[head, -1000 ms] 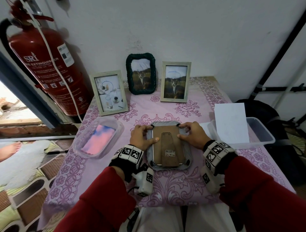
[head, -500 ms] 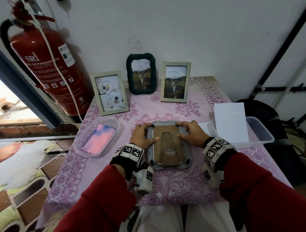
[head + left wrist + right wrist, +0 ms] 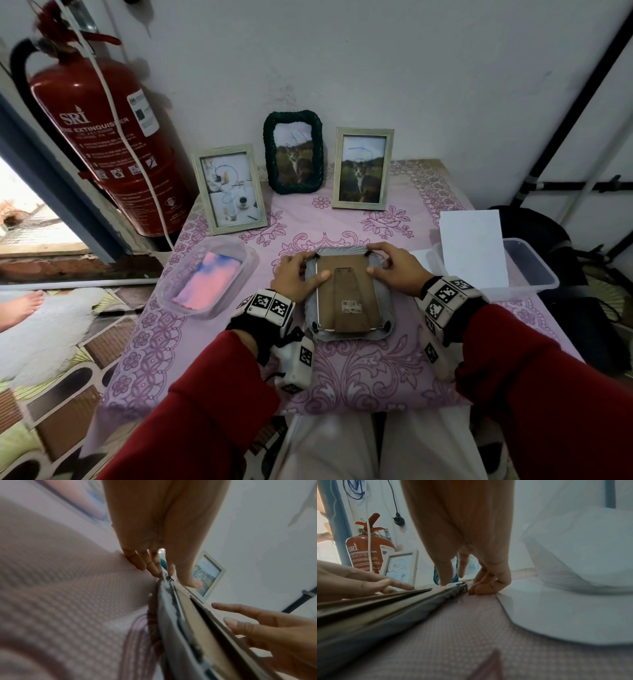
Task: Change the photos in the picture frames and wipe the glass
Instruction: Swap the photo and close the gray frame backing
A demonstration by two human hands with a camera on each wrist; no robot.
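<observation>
A grey picture frame (image 3: 346,337) lies face down on the pink tablecloth, its brown backing board (image 3: 347,301) and folded stand facing up. My left hand (image 3: 318,265) holds its upper left corner, thumb on the backing, fingers over the outer edge by a small black tab. My right hand (image 3: 371,258) holds the upper right corner the same way. The left wrist view shows the left hand (image 3: 173,576) at the frame (image 3: 188,628) edge. The right wrist view shows the right hand (image 3: 462,585) with its forefinger at the tab on the frame (image 3: 385,608).
Three framed photos stand at the back: a pale frame (image 3: 229,188), a green frame (image 3: 293,152), another pale frame (image 3: 363,168). A tub with a pink-blue cloth (image 3: 209,277) sits left. A clear tub (image 3: 534,274) holding white photo paper (image 3: 472,250) sits right. A fire extinguisher (image 3: 113,144) stands at back left.
Both hands have crept a little up the frame's sides to its top corners. The frame itself has stayed flat in the same place.
</observation>
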